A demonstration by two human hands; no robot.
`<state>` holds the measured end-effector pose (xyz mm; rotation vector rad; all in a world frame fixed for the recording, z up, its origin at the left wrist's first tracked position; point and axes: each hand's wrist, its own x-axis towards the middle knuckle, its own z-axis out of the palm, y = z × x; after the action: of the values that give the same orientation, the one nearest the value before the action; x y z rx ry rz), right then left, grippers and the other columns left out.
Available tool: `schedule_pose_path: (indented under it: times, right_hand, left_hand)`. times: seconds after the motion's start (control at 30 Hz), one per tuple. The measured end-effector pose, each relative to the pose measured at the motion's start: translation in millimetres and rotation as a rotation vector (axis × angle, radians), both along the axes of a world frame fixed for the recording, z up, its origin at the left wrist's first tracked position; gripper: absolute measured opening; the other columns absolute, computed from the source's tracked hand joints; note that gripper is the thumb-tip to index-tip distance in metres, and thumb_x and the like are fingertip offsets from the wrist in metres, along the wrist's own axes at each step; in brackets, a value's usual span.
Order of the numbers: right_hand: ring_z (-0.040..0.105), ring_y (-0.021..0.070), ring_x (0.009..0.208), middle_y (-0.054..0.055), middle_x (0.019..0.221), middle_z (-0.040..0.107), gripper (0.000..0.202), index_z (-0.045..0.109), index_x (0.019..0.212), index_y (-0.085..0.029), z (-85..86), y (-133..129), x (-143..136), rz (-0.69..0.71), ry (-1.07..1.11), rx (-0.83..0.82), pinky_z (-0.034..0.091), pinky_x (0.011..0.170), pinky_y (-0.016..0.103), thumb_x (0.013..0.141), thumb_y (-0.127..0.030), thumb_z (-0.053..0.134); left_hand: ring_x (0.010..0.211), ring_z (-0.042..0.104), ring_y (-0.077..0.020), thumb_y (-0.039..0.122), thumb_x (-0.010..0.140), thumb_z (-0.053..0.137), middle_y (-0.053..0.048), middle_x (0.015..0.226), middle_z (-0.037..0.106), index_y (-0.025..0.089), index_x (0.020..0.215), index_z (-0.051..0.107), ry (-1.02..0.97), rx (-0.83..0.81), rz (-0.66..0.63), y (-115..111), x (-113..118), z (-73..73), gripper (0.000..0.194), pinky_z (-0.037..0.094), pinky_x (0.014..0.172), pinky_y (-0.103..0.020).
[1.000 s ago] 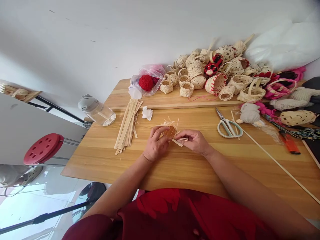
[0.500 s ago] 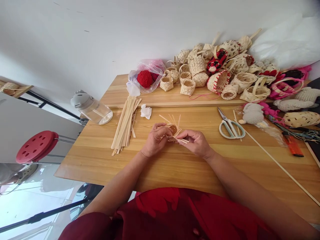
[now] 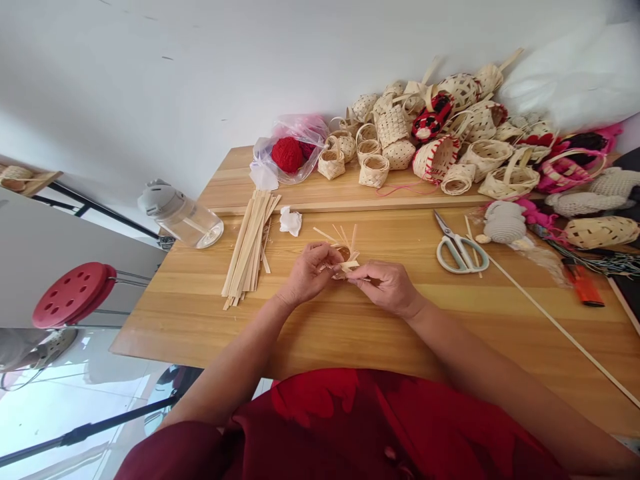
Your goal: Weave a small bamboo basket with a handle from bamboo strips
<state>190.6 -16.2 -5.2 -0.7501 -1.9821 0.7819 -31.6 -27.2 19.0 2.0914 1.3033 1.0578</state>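
Note:
Between my hands is a small woven piece of pale flat strips, with several loose strip ends fanning out at its far side. My left hand pinches its left edge, fingers curled round it. On the right side, my right hand has thumb and forefinger closed on the near right edge of the same piece. The fingers cover much of the weave. A bundle of pale strips lies left of my hands, and scissors with pale green handles rest to the right.
Small woven baskets are heaped at the back. Red yarn sits in a clear bag. A bottle lies at the left; an orange lighter and a long thin strip are at the right. White tissue lies behind my hands.
My right hand has moved slightly left, closer to my left hand. The strip ends that stuck out toward it now lie folded across the piece's near side. The view has shifted slightly.

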Motion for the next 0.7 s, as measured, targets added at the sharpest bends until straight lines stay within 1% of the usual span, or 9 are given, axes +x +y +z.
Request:
schedule_pose_path:
  times: [0.07, 0.13, 0.23, 0.3, 0.37, 0.47, 0.53, 0.63, 0.7]
  right_hand:
    - [0.07, 0.018, 0.068, 0.004, 0.084, 0.08, 0.014, 0.08, 0.091, -0.026, -2.0, 2.0, 1.0, 0.004, -0.011, -0.007, 0.054, 0.066, 0.031, 0.091, -0.024, 0.066]
    - [0.071, 0.0178, 0.07, 0.004, 0.085, 0.081, 0.016, 0.08, 0.093, -0.027, -1.3, 2.6, 1.6, 0.008, -0.014, -0.006, 0.054, 0.067, 0.031, 0.092, -0.023, 0.065]
    - [0.069, 0.0169, 0.069, 0.003, 0.087, 0.08, 0.014, 0.08, 0.095, -0.027, 3.0, -0.1, 1.0, 0.016, 0.003, -0.017, 0.053, 0.068, 0.031, 0.091, -0.025, 0.066]
    - [0.07, 0.0181, 0.073, 0.004, 0.089, 0.08, 0.011, 0.079, 0.096, -0.026, 5.4, -3.3, -0.6, 0.007, 0.012, -0.063, 0.053, 0.071, 0.031, 0.087, -0.03, 0.074]
    - [0.069, 0.0182, 0.072, 0.004, 0.088, 0.08, 0.014, 0.077, 0.095, -0.024, 5.5, -5.8, -2.9, -0.014, 0.026, -0.138, 0.053, 0.07, 0.031, 0.084, -0.034, 0.077]
    - [0.064, 0.0151, 0.063, 0.003, 0.079, 0.077, 0.014, 0.072, 0.09, -0.023, 1.4, -5.6, -7.0, -0.058, 0.076, -0.28, 0.049, 0.062, 0.029, 0.087, -0.037, 0.073]
    - [0.062, 0.0146, 0.059, 0.001, 0.072, 0.073, 0.023, 0.065, 0.091, -0.022, -2.0, -3.4, -9.2, -0.075, 0.141, -0.421, 0.047, 0.058, 0.028, 0.085, -0.042, 0.075]
    - [0.064, 0.0152, 0.058, -0.001, 0.067, 0.069, 0.038, 0.059, 0.09, -0.022, -4.6, 0.7, -10.4, -0.041, 0.235, -0.612, 0.048, 0.056, 0.028, 0.078, -0.051, 0.08]
    - [0.063, 0.0147, 0.059, 0.0, 0.068, 0.068, 0.04, 0.06, 0.087, -0.02, -4.9, 3.2, -9.8, -0.002, 0.254, -0.649, 0.049, 0.057, 0.027, 0.077, -0.054, 0.08]
  left_hand:
    - [0.093, 0.066, -0.0213, 0.026, 0.089, 0.071, -0.004, 0.086, 0.073, 0.023, 0.096, 0.074, 0.045, -0.007, -0.051, 1.5, 0.8, 7.3, 0.009, 0.051, 0.094, -0.039]
    - [0.082, 0.065, -0.0188, 0.03, 0.089, 0.071, -0.002, 0.078, 0.072, 0.022, 0.088, 0.076, 0.079, -0.013, -0.065, 3.2, 3.2, 12.6, 0.009, 0.05, 0.091, -0.038]
    - [0.074, 0.064, -0.0167, 0.032, 0.089, 0.072, -0.001, 0.073, 0.07, 0.022, 0.079, 0.076, 0.097, -0.012, -0.02, 5.3, 7.8, 14.7, 0.015, 0.049, 0.087, -0.037]
    - [0.074, 0.063, -0.0169, 0.035, 0.089, 0.072, -0.001, 0.072, 0.07, 0.022, 0.077, 0.075, 0.107, -0.009, 0.004, 5.8, 10.3, 13.1, 0.018, 0.049, 0.086, -0.038]
    - [0.075, 0.063, -0.0177, 0.038, 0.089, 0.071, -0.001, 0.071, 0.07, 0.022, 0.075, 0.074, 0.112, -0.005, 0.02, 5.8, 12.0, 10.7, 0.022, 0.049, 0.084, -0.037]
    - [0.076, 0.06, -0.0184, 0.04, 0.088, 0.072, -0.001, 0.069, 0.067, 0.021, 0.07, 0.069, 0.111, 0.014, 0.055, 5.8, 13.7, 6.5, 0.027, 0.049, 0.082, -0.037]
    - [0.078, 0.059, -0.0192, 0.039, 0.088, 0.072, -0.002, 0.068, 0.065, 0.021, 0.067, 0.064, 0.114, 0.034, 0.075, 5.8, 14.6, 3.7, 0.029, 0.048, 0.082, -0.037]
    - [0.084, 0.058, -0.0212, 0.039, 0.089, 0.07, -0.003, 0.069, 0.064, 0.021, 0.066, 0.061, 0.107, 0.062, 0.075, 4.6, 14.7, 0.7, 0.03, 0.048, 0.082, -0.037]
    - [0.086, 0.058, -0.0216, 0.042, 0.09, 0.068, -0.003, 0.069, 0.063, 0.021, 0.066, 0.062, 0.094, 0.071, 0.071, 2.7, 13.8, 1.0, 0.032, 0.049, 0.082, -0.037]
